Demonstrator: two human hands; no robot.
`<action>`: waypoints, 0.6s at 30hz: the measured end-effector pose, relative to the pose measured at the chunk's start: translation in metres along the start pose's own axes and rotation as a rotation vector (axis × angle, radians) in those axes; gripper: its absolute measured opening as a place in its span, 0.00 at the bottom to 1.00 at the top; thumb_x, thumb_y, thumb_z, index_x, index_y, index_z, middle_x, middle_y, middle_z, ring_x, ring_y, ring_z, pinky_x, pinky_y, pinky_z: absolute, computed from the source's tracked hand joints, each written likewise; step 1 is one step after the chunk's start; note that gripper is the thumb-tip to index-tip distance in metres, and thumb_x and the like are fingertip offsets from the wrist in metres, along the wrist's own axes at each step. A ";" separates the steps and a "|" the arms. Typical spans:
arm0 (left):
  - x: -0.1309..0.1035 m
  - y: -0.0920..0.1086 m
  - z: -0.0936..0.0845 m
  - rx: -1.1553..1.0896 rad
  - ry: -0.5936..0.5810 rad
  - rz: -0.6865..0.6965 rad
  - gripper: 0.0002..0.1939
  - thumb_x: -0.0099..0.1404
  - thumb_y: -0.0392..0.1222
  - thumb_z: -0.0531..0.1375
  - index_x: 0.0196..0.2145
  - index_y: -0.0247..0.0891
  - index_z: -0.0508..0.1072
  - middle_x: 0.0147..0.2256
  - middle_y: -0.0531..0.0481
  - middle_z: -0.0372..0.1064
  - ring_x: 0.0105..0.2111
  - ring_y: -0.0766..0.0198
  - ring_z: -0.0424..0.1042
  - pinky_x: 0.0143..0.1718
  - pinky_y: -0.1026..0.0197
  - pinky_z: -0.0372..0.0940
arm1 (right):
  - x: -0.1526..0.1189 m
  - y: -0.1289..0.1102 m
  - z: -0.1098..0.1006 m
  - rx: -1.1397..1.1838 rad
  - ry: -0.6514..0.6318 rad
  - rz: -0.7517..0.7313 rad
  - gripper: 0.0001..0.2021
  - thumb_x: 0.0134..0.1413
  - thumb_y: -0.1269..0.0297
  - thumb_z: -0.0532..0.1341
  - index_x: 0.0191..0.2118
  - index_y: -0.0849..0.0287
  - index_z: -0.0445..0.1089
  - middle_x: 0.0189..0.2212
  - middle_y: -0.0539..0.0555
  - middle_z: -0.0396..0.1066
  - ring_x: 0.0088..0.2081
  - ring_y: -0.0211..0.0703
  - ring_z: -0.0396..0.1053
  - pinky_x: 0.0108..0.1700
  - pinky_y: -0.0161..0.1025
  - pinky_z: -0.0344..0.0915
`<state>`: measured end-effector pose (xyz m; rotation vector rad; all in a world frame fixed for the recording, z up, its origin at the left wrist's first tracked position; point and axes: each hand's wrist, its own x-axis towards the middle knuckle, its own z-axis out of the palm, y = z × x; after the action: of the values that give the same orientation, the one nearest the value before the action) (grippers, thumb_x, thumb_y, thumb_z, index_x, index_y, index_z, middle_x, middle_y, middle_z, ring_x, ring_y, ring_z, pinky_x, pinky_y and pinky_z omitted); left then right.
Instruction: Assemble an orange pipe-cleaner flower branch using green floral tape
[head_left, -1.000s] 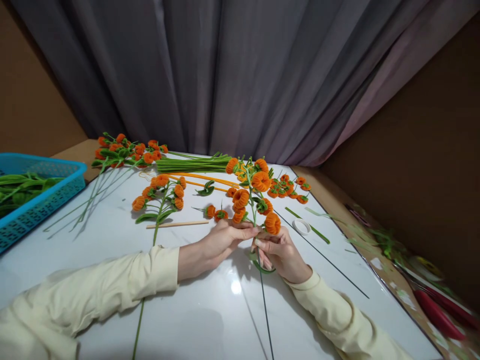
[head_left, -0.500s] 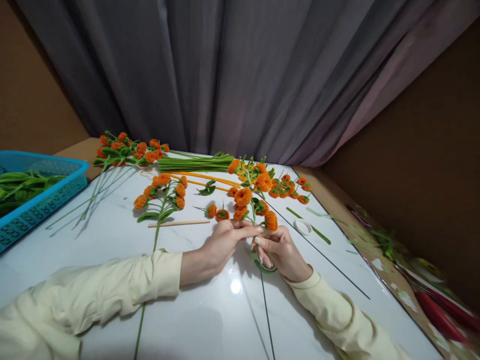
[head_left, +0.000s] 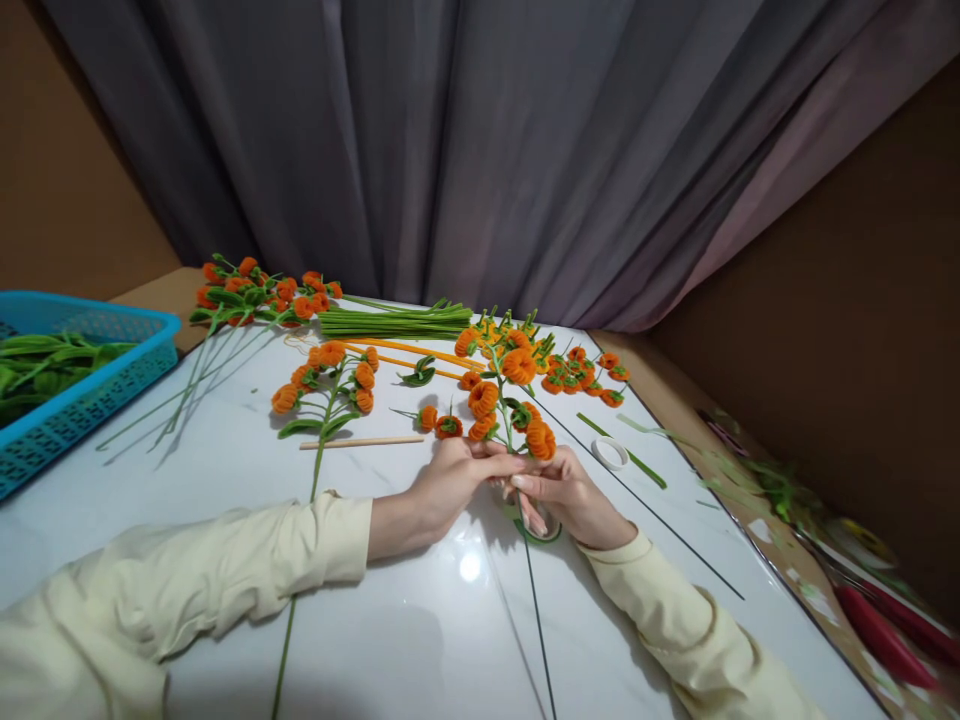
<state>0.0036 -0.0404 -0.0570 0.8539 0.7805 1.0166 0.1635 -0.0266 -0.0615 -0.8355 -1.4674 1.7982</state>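
My left hand is closed, thumb and fingertips pinching the upper stem of a fuzzy orange flower spray just under its blossoms. Meeting it from the other side, my right hand pinches the same stem, its other fingers curled below. The thin dark stem runs down from between my hands toward the table's front edge. Under my right fingers shows a green roll of tape; whether it is held or lying down I cannot tell. A finished-looking orange spray lies left of my hands, its stem passing under my left sleeve.
A wooden stick, green stems, orange stems and loose orange blossoms lie on the white table. A blue basket stands left. At right are a white ring and red-handled pliers.
The whole view has shifted slightly. Both hands keep their pinch on the stem, and the held spray leans slightly more to the left.
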 end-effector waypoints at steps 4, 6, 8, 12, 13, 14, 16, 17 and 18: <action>0.000 0.002 0.001 0.018 -0.024 0.019 0.12 0.50 0.42 0.67 0.18 0.34 0.69 0.20 0.54 0.65 0.25 0.66 0.63 0.33 0.62 0.56 | 0.001 -0.001 -0.010 0.032 -0.111 0.050 0.12 0.50 0.60 0.67 0.29 0.68 0.74 0.15 0.51 0.70 0.13 0.33 0.64 0.16 0.29 0.60; 0.000 0.003 0.001 0.013 -0.055 0.029 0.12 0.50 0.41 0.67 0.18 0.34 0.70 0.20 0.53 0.66 0.26 0.66 0.64 0.35 0.61 0.57 | 0.001 -0.001 -0.012 0.050 -0.149 0.065 0.13 0.50 0.60 0.66 0.30 0.68 0.74 0.15 0.51 0.71 0.14 0.34 0.66 0.17 0.29 0.61; 0.000 0.003 0.001 0.004 -0.075 0.040 0.10 0.51 0.40 0.67 0.20 0.33 0.71 0.21 0.52 0.66 0.26 0.65 0.64 0.36 0.61 0.57 | 0.002 -0.003 -0.014 0.052 -0.169 0.074 0.13 0.50 0.59 0.67 0.31 0.68 0.74 0.17 0.52 0.72 0.15 0.35 0.67 0.18 0.30 0.63; 0.001 0.000 -0.001 -0.001 -0.057 0.031 0.08 0.52 0.40 0.66 0.23 0.33 0.73 0.22 0.53 0.67 0.26 0.67 0.64 0.34 0.62 0.56 | 0.001 -0.010 -0.013 -0.009 -0.179 0.082 0.13 0.49 0.59 0.67 0.31 0.67 0.74 0.18 0.52 0.73 0.16 0.36 0.68 0.20 0.31 0.64; 0.001 0.000 -0.002 -0.001 -0.044 0.020 0.08 0.51 0.40 0.66 0.22 0.33 0.73 0.22 0.53 0.67 0.25 0.67 0.63 0.33 0.62 0.56 | 0.000 -0.012 -0.013 -0.036 -0.177 0.085 0.13 0.50 0.59 0.67 0.31 0.67 0.74 0.18 0.52 0.73 0.17 0.36 0.68 0.20 0.31 0.64; 0.001 0.000 -0.002 0.003 -0.034 0.008 0.09 0.51 0.41 0.67 0.22 0.34 0.73 0.22 0.54 0.67 0.25 0.68 0.63 0.32 0.63 0.55 | 0.000 -0.014 -0.013 -0.062 -0.175 0.088 0.13 0.50 0.59 0.66 0.31 0.67 0.74 0.18 0.52 0.73 0.17 0.36 0.68 0.21 0.31 0.64; 0.000 0.001 -0.002 0.022 -0.030 -0.003 0.09 0.52 0.41 0.66 0.20 0.34 0.73 0.20 0.54 0.66 0.24 0.68 0.62 0.32 0.63 0.55 | -0.001 -0.016 -0.014 -0.101 -0.169 0.092 0.12 0.52 0.59 0.65 0.30 0.67 0.74 0.18 0.52 0.73 0.17 0.35 0.68 0.22 0.31 0.64; 0.000 0.002 -0.002 0.033 -0.034 0.001 0.09 0.52 0.41 0.66 0.20 0.34 0.74 0.20 0.54 0.66 0.24 0.68 0.63 0.33 0.63 0.56 | -0.001 -0.016 -0.014 -0.114 -0.169 0.091 0.12 0.53 0.60 0.64 0.29 0.67 0.74 0.17 0.52 0.73 0.18 0.35 0.68 0.23 0.32 0.64; -0.001 0.003 -0.002 0.041 -0.042 0.009 0.09 0.52 0.41 0.66 0.21 0.34 0.75 0.20 0.54 0.67 0.25 0.68 0.63 0.34 0.63 0.56 | -0.001 -0.016 -0.015 -0.125 -0.174 0.090 0.13 0.54 0.60 0.64 0.28 0.67 0.73 0.17 0.52 0.73 0.18 0.35 0.68 0.24 0.32 0.64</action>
<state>0.0008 -0.0398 -0.0555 0.9121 0.7647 0.9907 0.1781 -0.0169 -0.0482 -0.8358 -1.6926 1.9010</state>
